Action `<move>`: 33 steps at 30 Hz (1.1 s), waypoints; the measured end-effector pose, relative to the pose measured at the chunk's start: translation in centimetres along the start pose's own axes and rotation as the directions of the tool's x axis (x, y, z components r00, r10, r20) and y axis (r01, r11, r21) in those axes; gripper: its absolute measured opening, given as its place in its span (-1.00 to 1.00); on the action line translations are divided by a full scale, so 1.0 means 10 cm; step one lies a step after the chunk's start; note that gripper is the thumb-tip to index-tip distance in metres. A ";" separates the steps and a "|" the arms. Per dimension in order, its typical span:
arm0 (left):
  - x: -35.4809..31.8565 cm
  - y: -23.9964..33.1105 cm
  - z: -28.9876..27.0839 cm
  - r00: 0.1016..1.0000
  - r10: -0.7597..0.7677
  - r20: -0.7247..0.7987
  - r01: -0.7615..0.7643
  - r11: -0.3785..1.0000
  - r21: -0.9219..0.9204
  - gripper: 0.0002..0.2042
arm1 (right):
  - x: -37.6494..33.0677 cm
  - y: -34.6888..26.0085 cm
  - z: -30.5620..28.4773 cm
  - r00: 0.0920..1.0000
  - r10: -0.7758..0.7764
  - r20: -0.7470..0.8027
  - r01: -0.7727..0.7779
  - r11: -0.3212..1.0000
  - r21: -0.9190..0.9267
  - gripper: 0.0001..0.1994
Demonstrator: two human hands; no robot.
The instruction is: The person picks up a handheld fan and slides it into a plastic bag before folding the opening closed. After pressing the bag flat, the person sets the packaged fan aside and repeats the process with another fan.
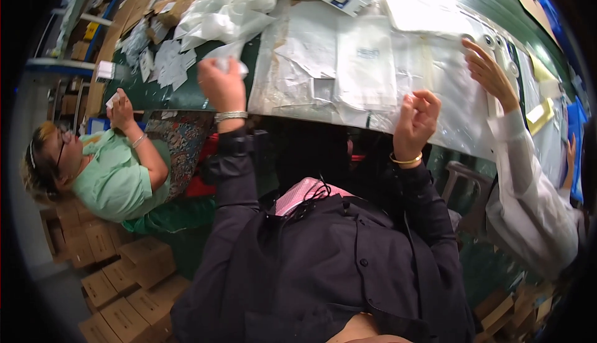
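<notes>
My left hand (222, 87), with a silver bracelet at its wrist, is closed on white plastic film (235, 59) at the left part of the table. The film bunches above the fingers, close to a large crumpled heap of the same white stuff (227, 10). Over the table's front edge, my right hand (416, 122) wears a gold bangle and has its fingers curled in toward the thumb. Whatever it may hold is not visible. Flat clear plastic bags (298, 72) and a white printed packet (365, 63) lie between the hands.
A co-worker in green (121, 184) sits at left, holding a small white item. At right, another person's hand (488, 72) reaches over the plastic near white rolls (510, 66). Paper scraps (169, 63) lie on the green table (186, 97). Cardboard boxes (127, 309) stack at lower left.
</notes>
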State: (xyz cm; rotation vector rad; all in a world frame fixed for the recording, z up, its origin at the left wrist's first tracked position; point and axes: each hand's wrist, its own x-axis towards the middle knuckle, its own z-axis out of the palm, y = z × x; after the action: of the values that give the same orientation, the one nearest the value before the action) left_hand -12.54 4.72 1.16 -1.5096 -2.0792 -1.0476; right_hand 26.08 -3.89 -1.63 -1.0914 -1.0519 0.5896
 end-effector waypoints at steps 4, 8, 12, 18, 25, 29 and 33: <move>0.20 -0.78 0.18 1.000 0.009 -0.005 -0.008 0.991 0.131 -0.41 | 0.01 0.03 0.06 0.995 -0.103 -0.021 0.101 0.993 -0.055 -0.81; 0.12 -0.48 0.21 1.000 -0.014 -0.005 0.015 0.960 0.281 -0.28 | 0.02 -0.33 -0.35 0.996 0.044 0.074 -0.043 0.999 -0.024 -0.83; -0.11 0.02 -0.18 0.977 0.115 -0.178 -0.072 0.970 0.231 -0.44 | -0.04 -0.78 -1.16 0.908 0.238 0.344 -0.308 0.937 0.163 -0.88; -0.57 1.11 -0.38 0.935 0.353 0.010 -0.306 0.823 -0.479 -0.77 | -0.60 -0.78 -2.59 0.699 0.562 0.442 -0.715 0.541 0.442 -0.69; -0.99 1.58 -0.43 0.796 0.585 0.156 -0.344 0.649 -0.678 -0.87 | -0.94 -0.53 -2.83 0.611 0.789 -0.062 -0.737 0.539 -0.408 -0.47; -1.04 1.64 -0.35 0.779 0.601 0.179 -0.346 0.650 -0.676 -0.89 | -0.55 -0.74 -2.59 0.688 0.686 0.236 -0.721 0.612 0.325 -0.39; -1.05 1.62 -0.36 0.780 0.597 0.187 -0.315 0.633 -0.707 -0.91 | -0.41 -0.77 -2.35 0.782 0.623 0.016 -0.618 0.771 0.155 -0.44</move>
State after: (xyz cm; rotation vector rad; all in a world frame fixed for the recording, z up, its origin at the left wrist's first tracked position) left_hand 5.78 -2.28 2.25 -2.6481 -1.3905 -1.3896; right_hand 44.81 -20.12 1.88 -1.3096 -0.5749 1.1595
